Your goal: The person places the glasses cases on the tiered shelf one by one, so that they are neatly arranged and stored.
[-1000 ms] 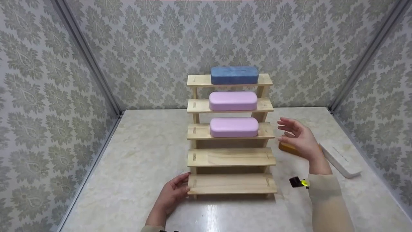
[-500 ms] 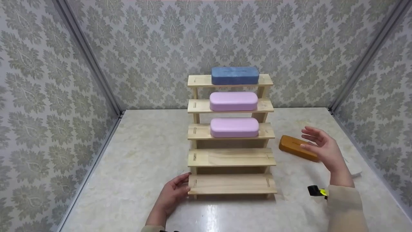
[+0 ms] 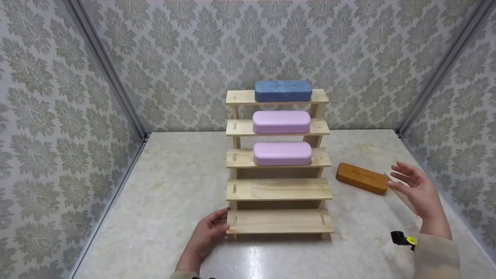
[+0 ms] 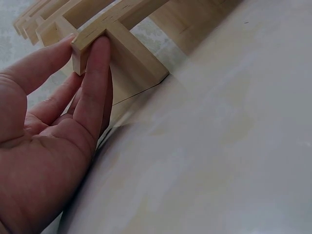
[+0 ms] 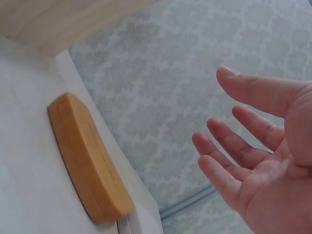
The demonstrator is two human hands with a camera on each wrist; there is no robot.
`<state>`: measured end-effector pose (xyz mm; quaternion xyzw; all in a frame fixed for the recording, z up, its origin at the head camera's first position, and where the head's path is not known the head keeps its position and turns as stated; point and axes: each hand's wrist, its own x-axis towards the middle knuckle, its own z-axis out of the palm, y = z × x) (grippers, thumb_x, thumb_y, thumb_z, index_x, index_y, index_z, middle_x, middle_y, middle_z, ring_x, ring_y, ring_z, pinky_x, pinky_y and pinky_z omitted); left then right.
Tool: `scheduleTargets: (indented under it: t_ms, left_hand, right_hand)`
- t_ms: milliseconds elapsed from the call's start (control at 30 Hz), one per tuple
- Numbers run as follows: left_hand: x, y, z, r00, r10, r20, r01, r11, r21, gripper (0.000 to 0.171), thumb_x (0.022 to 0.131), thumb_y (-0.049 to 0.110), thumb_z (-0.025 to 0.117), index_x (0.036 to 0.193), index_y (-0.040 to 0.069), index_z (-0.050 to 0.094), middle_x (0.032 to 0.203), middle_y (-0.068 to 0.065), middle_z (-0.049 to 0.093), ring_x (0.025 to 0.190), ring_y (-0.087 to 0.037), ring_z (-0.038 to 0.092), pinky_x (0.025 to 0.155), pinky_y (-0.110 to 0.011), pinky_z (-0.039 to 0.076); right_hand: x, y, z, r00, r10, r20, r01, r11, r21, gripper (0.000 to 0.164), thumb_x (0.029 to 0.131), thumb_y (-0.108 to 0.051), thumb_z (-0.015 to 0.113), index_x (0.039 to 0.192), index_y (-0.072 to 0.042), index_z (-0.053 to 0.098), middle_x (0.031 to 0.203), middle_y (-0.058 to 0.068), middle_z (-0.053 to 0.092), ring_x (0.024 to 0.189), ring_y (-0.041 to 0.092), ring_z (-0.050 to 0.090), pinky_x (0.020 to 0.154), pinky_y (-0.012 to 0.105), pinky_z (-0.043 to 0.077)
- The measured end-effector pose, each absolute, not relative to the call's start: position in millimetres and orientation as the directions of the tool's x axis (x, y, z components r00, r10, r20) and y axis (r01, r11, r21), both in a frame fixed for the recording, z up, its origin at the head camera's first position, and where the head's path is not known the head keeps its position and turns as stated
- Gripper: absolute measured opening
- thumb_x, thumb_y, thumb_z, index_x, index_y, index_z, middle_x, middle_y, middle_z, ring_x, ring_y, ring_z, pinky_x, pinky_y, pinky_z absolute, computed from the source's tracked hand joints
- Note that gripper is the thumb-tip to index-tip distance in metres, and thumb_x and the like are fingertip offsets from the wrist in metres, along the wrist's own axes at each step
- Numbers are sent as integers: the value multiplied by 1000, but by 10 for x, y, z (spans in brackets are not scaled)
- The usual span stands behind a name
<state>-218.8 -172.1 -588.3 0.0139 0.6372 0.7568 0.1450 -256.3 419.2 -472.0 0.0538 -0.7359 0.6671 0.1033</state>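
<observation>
A five-step wooden display rack (image 3: 281,190) stands mid-table. My left hand (image 3: 207,235) pinches the left end of its lowest board (image 4: 90,39), thumb on one side and fingers on the other. On the upper steps sit a blue glasses case (image 3: 283,91) and two pink glasses cases (image 3: 281,121), one per step. To the rack's right, an orange-brown glasses case (image 3: 361,179) lies on the table. My right hand (image 3: 418,190) hovers beyond its right end, fingers spread and loosely bent, holding nothing. Beneath that hand a white case (image 3: 403,197) is mostly hidden.
Patterned wall panels (image 3: 186,69) enclose the back and both sides of the marble-look table (image 3: 166,182). Grey metal posts (image 3: 104,73) mark the corners. A black and yellow piece (image 3: 403,238) shows beside the right cuff.
My right hand has moved right and toward the front, off the orange-brown case, uncovering it and covering most of the white case. The left hand keeps its grip on the rack.
</observation>
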Motion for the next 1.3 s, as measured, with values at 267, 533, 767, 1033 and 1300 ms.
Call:
scheduleTargets:
  t_ms: [267,533,767,1033,1300]
  left_hand:
    - [-2174,-1725,-5884,-959,234,-162,-203,-163,965,69,93,10,73,153,-4,41,134,-11,61,108,-15,68,83,-28,60]
    - [-2171,-1722,-5881,-960,238,-151,-199,-197,960,68,93,4,71,153,-6,40,130,-6,62,109,-13,67,86,-28,60]
    - [-2183,-1724,-5887,-960,232,-159,-204,-185,961,69,92,5,72,152,-6,41,133,-9,61,109,-14,67,86,-28,60]
    - [-2186,-1716,-5889,-963,226,-150,-192,-177,965,68,91,4,72,151,-7,42,131,-9,63,111,-13,66,87,-27,60]
    - [-2176,-1712,-5879,-960,224,-168,-208,-169,963,69,92,5,73,152,-5,42,134,-11,61,109,-14,67,85,-27,60]
  right_hand:
    - [-2453,4454,-4793,-979,108,170,-162,83,-983,56,92,2,72,139,-25,56,122,-23,65,106,-10,65,81,9,56]
    - [-2405,4639,-4883,-976,167,141,-145,-9,-989,53,91,5,72,131,-27,58,116,-23,67,101,-9,66,79,10,56]
    - [-2385,4790,-5000,-962,245,118,-122,0,-993,51,91,5,72,125,-31,61,108,-26,68,96,-12,66,75,7,54]
    - [-2384,4936,-5145,-940,342,16,1,48,-999,59,89,-7,78,138,-32,57,104,-31,63,91,-18,61,72,3,51]
    - [-2423,5005,-5243,-879,470,-82,122,55,-991,73,85,-18,85,148,-31,50,106,-32,56,111,-5,51,73,1,47]
